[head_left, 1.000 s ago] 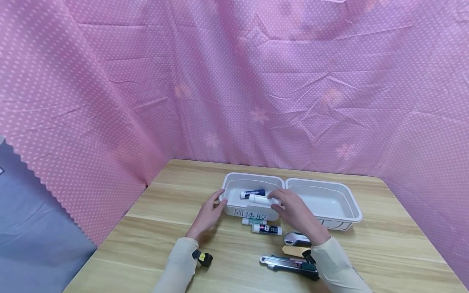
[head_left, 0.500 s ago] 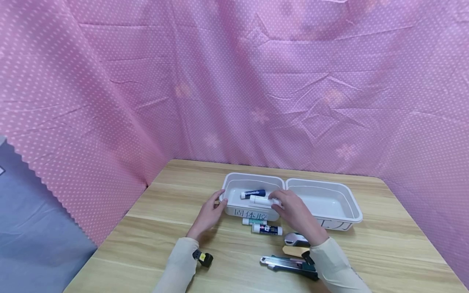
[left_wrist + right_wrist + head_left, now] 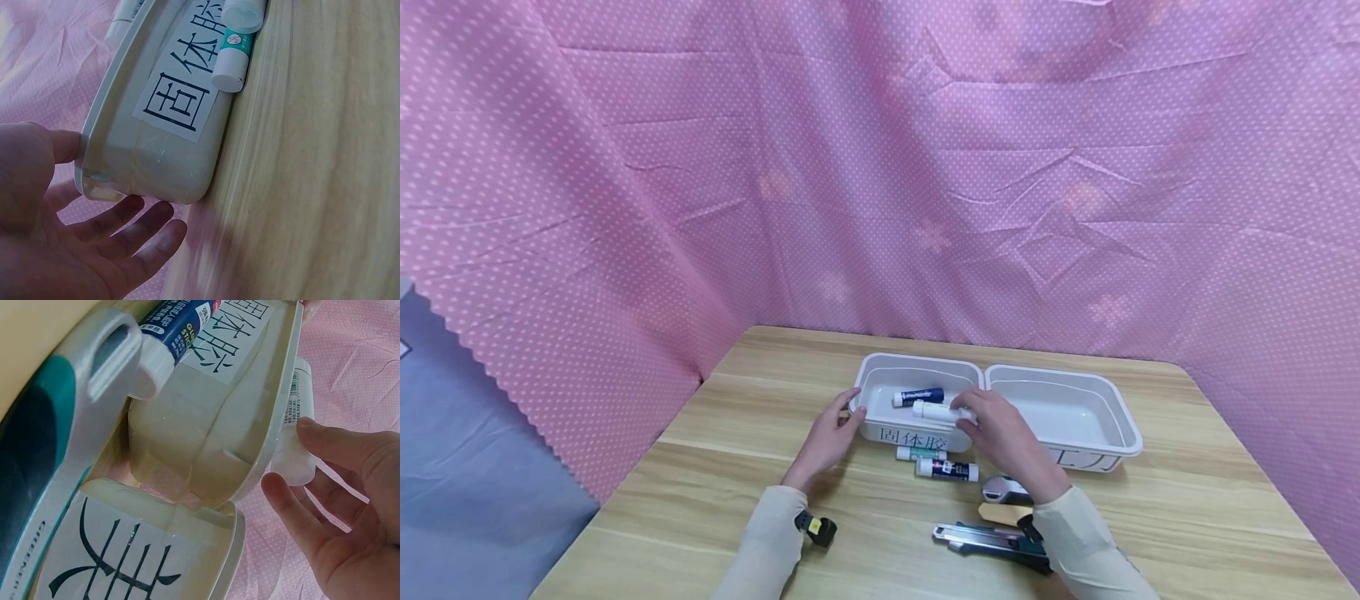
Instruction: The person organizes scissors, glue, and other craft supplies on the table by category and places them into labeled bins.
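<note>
My right hand (image 3: 1006, 423) pinches a white glue stick (image 3: 934, 411) between thumb and fingers, over the front rim of the left white plastic box (image 3: 871, 432). In the right wrist view, this glue stick (image 3: 302, 394) shows a printed label and a translucent end near the fingertips. A dark blue glue stick (image 3: 917, 397) with a white cap lies inside the box. My left hand (image 3: 826, 437) rests at the box's left front corner. The left wrist view shows its thumb (image 3: 65, 146) at the rim and its other fingers spread along the end wall.
A second white box (image 3: 1090, 458) stands to the right. Before the left box lie a green-labelled glue stick (image 3: 917, 454) and a navy one (image 3: 947, 470). Several box cutters (image 3: 977, 536) lie near my right forearm, which partly hides them. A pink dotted curtain (image 3: 880, 208) hangs behind the table.
The white glue stick has shifted very slightly to the right and down with my right hand. My left hand and the boxes stay in place.
</note>
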A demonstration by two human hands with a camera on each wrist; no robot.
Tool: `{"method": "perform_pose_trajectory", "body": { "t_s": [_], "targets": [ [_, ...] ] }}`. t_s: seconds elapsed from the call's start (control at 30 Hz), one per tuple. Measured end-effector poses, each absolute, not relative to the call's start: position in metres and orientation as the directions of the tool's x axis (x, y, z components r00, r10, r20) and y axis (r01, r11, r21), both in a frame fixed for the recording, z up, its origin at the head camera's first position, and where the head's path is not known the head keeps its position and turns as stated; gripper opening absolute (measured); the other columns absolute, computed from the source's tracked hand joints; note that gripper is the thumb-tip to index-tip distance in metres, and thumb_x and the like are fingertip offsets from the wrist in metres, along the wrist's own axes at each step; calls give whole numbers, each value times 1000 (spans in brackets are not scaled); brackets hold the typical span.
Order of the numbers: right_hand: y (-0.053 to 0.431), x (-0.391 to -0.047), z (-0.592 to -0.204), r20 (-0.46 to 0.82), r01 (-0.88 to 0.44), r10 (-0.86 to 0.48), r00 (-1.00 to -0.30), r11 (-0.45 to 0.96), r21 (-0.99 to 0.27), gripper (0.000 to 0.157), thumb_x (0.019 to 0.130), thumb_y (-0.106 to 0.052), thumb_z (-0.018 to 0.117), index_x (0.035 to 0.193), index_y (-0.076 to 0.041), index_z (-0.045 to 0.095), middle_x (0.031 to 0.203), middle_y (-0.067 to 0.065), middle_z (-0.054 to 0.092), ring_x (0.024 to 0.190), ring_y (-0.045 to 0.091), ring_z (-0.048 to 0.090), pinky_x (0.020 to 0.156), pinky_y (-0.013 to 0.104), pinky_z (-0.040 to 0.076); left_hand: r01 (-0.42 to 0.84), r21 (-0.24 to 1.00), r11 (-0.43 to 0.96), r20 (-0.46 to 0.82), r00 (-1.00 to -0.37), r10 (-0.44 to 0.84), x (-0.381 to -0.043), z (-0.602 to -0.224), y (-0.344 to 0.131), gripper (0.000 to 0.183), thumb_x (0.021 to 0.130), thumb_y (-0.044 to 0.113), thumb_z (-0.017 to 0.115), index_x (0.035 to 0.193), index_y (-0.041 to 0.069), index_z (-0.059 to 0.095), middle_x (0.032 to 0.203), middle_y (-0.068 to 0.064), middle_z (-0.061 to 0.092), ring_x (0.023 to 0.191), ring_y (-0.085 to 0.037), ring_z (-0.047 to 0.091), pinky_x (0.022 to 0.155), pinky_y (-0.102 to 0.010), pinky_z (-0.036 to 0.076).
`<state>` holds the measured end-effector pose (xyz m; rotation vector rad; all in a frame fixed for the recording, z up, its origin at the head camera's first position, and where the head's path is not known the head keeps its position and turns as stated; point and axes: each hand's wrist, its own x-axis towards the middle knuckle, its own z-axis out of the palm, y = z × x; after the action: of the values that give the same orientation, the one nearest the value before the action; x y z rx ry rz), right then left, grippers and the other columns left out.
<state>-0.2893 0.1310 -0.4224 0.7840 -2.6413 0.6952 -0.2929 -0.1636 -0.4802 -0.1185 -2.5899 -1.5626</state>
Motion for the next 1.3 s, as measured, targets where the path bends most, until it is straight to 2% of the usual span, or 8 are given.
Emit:
{"method": "perform_pose_trajectory", "body": {
  "t_s": [0.53,0.87,1.3],
  "targets": [
    [131,-290,-428,410,-561,-414,-813,745,-360,26,87,-6,81,110,-13,74,105,1,74,95,17,66,81,33,60,134,872,471,147,-989,8,-292,-482,-164,53,107,34,53,156,17,43,153,-23,49,121,-39,63,101,-51,56],
    [129,-291,-429,411,-554,-404,-817,748,-365,23,90,-2,76,110,-13,74,107,3,75,100,21,69,86,38,61,140,870,473,153,-988,12,-293,-484,-165,53,107,34,52,155,15,43,151,-24,49,120,-38,64,100,-50,56],
    [130,-291,-429,425,-562,-408,-808,750,-348,25,88,0,78,110,-12,74,108,4,75,100,21,70,86,39,61,117,878,465,130,-991,4,-293,-482,-165,52,107,34,53,156,19,42,154,-22,47,124,-38,62,103,-51,54]
  ]
}}
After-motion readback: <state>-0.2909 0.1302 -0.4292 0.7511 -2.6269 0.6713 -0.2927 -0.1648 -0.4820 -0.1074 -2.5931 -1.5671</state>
